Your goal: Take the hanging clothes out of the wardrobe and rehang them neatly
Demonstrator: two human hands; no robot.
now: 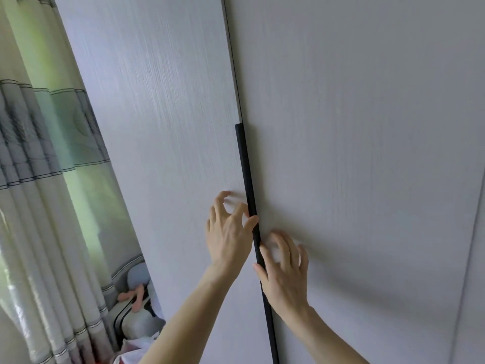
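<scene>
The wardrobe is closed, so no hanging clothes show. Its left door (157, 127) and right door (354, 127) meet at a long black vertical handle strip (244, 158). My left hand (228, 235) is against the left door, fingers bent and spread, with the thumb touching the strip's left edge. My right hand (283, 269) sits lower on the right door, fingers loosely bent, its thumb and forefinger touching the strip's right edge. Neither hand holds anything.
A striped green and white curtain (39, 179) hangs at the left over a bright window. Below it, beside the wardrobe, lie a grey suitcase (136, 319) and a soft toy (133, 295). Another door seam (472, 232) runs down at the far right.
</scene>
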